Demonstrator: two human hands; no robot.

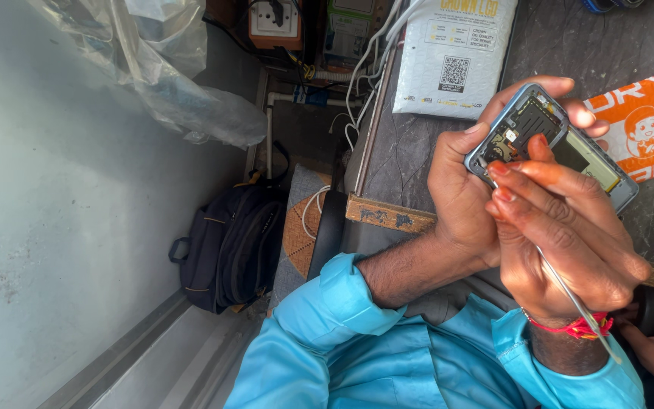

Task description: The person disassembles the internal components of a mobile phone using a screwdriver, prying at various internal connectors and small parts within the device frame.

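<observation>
Head view, steeply downward, close

Bright even daylight, prob from the left, pale wall [54,189] a bit washed out, soft shadows under the desk [418,151], hands sharp, plastic bag [160,68] w/ mild glare, slight edge distortion

dark worn workbench [418,163], white padded packet [452,57], orange-and-white pouch [641,121] lying on it
</observation>
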